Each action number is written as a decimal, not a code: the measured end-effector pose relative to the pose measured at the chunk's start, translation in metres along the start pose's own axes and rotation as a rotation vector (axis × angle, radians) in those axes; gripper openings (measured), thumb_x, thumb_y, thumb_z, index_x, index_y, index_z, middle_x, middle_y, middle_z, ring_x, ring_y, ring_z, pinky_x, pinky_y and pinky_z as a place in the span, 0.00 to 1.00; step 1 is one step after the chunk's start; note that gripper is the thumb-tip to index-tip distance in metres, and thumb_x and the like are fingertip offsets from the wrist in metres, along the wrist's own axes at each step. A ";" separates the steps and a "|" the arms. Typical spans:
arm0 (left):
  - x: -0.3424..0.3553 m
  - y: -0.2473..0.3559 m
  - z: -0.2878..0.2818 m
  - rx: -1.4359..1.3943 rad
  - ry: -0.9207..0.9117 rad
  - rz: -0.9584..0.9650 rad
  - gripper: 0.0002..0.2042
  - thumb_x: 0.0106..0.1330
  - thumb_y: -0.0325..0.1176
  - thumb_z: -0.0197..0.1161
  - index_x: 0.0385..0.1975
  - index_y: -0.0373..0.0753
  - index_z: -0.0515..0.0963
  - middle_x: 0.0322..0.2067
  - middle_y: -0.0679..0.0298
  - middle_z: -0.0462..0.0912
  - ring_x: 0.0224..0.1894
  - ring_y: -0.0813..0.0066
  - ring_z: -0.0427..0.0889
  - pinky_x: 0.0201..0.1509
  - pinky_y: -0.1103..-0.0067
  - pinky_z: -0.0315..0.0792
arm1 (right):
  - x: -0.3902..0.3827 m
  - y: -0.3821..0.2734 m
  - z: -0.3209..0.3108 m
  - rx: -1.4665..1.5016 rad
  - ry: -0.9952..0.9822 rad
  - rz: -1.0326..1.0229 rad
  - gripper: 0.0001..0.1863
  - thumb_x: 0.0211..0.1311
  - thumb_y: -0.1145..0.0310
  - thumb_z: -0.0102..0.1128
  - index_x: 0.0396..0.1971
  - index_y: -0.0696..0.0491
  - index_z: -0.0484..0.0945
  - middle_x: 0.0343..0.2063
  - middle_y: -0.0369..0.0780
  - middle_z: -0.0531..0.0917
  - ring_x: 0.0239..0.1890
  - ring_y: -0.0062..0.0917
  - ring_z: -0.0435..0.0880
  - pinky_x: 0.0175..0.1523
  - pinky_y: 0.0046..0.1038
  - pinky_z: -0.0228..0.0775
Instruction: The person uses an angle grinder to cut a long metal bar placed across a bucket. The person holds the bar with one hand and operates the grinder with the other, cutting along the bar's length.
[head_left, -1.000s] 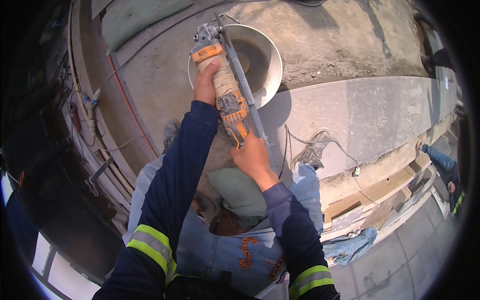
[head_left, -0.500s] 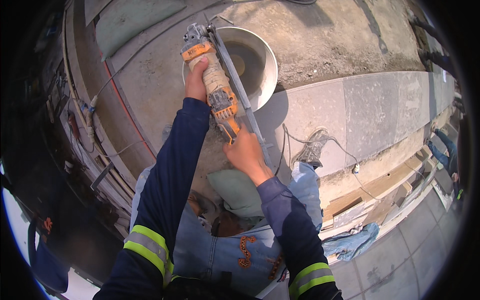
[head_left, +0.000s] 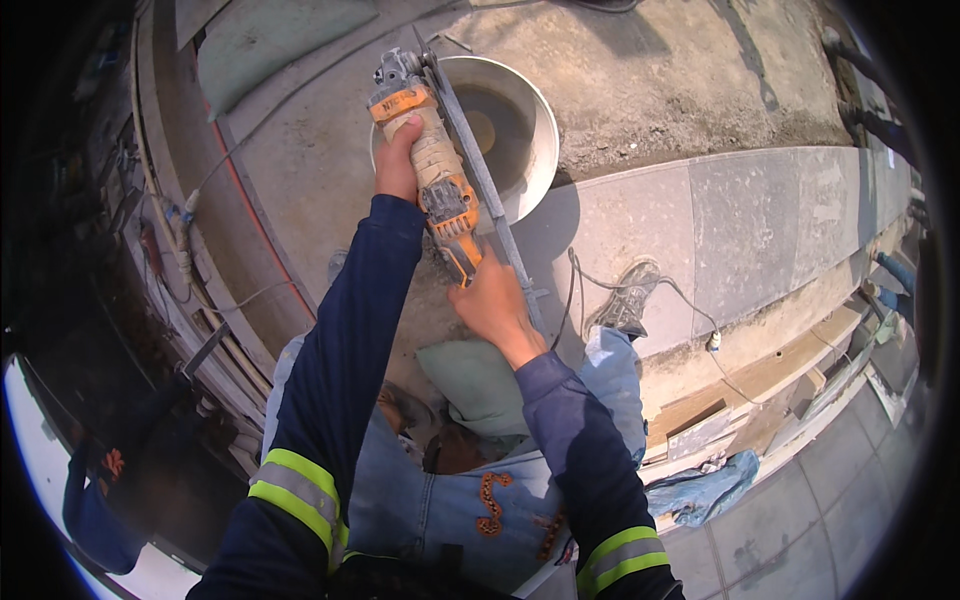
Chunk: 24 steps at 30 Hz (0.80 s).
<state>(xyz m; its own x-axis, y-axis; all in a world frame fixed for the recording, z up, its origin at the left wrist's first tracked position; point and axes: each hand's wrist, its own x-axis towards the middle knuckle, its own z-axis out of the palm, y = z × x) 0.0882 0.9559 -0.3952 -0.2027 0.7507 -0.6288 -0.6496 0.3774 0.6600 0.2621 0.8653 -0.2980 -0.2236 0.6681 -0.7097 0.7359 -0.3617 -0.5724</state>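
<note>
An orange angle grinder (head_left: 452,207), dusty and wrapped round its middle with beige tape, is held in both my hands. My left hand (head_left: 399,165) grips the taped body near the head, thumb on top. My right hand (head_left: 495,300) is wrapped round the rear handle. Along the grinder's right side runs a long, narrow grey strip (head_left: 483,180), passing over a round whitish bucket (head_left: 541,140). The grinder's disc is seen nearly edge-on at the strip's far end; whether it touches the strip I cannot tell. The bucket's inside is grey.
A green sack (head_left: 470,385) lies between my legs, another green sack (head_left: 270,50) at the far left. A cable (head_left: 680,290) loops past my shoe (head_left: 628,300) to the right. Large grey slabs (head_left: 745,230) lie at right, with boards (head_left: 690,425) nearer. Other people's legs show at the right rim.
My hands and the grinder keep nearly the same hold and place, with the whole view shifted very slightly. At the right rim, a person's legs have moved.
</note>
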 end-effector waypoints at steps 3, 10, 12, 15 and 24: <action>-0.004 0.000 0.001 0.004 -0.007 -0.004 0.24 0.70 0.49 0.58 0.50 0.32 0.73 0.34 0.48 0.84 0.31 0.53 0.88 0.34 0.64 0.85 | -0.003 0.002 0.000 0.004 -0.012 0.008 0.39 0.52 0.67 0.69 0.61 0.73 0.65 0.37 0.62 0.85 0.43 0.54 0.86 0.49 0.45 0.79; -0.007 -0.003 0.000 -0.022 -0.004 0.006 0.24 0.69 0.50 0.58 0.51 0.33 0.73 0.34 0.49 0.84 0.31 0.53 0.88 0.34 0.64 0.85 | -0.006 0.003 0.000 0.012 -0.019 0.007 0.39 0.52 0.68 0.69 0.61 0.74 0.65 0.35 0.62 0.85 0.42 0.55 0.86 0.50 0.44 0.79; -0.008 -0.005 0.000 -0.009 -0.007 0.009 0.24 0.69 0.50 0.58 0.51 0.32 0.73 0.34 0.49 0.84 0.31 0.54 0.88 0.34 0.64 0.85 | -0.009 0.002 -0.002 0.003 -0.014 0.006 0.39 0.52 0.68 0.69 0.61 0.74 0.65 0.35 0.62 0.85 0.42 0.55 0.86 0.49 0.44 0.79; -0.010 -0.006 0.002 -0.006 -0.017 0.007 0.24 0.69 0.50 0.58 0.51 0.32 0.73 0.34 0.49 0.84 0.31 0.54 0.88 0.34 0.64 0.85 | -0.011 0.006 0.002 0.051 0.028 0.013 0.31 0.51 0.69 0.71 0.51 0.71 0.71 0.35 0.65 0.83 0.43 0.59 0.84 0.50 0.47 0.77; -0.009 -0.011 0.000 -0.040 -0.001 0.008 0.24 0.70 0.50 0.58 0.51 0.32 0.73 0.34 0.49 0.84 0.31 0.54 0.88 0.34 0.65 0.85 | -0.011 0.009 0.003 0.048 0.032 -0.003 0.31 0.49 0.70 0.72 0.50 0.72 0.71 0.34 0.65 0.83 0.42 0.59 0.84 0.49 0.47 0.77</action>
<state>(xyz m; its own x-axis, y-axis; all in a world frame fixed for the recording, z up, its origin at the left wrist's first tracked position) 0.0966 0.9453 -0.3971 -0.2076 0.7543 -0.6229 -0.6766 0.3492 0.6483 0.2695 0.8532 -0.2966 -0.2045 0.6897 -0.6946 0.7037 -0.3896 -0.5941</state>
